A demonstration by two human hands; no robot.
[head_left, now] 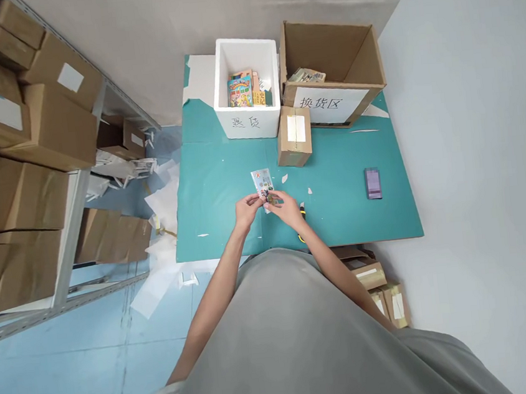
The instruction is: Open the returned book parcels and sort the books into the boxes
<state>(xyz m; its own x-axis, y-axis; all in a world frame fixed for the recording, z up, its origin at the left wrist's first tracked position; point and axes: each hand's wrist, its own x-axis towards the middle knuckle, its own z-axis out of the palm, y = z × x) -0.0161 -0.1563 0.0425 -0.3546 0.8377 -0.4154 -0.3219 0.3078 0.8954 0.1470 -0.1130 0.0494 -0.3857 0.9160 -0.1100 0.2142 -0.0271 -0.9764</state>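
Between my left hand [247,209] and my right hand [287,207] is a thin, pale blue printed booklet [262,179] with small coloured pictures. Both hands pinch its lower part, thumbs and fingers closed on either side, over the front middle of the table. My fingers cover some of its lower half, and its print is too small to read. Beside my right wrist a black-and-yellow tool [302,209] lies on the table, partly hidden by the forearm, so its kind does not show.
Behind my hands, a closed carton [293,136] stands on the green tabletop [222,163]. A white foam box [249,123] with colourful books and an open cardboard box [335,105] with books stand at the back. A phone [373,183] lies right. Shelves of cartons [56,128] rise left.
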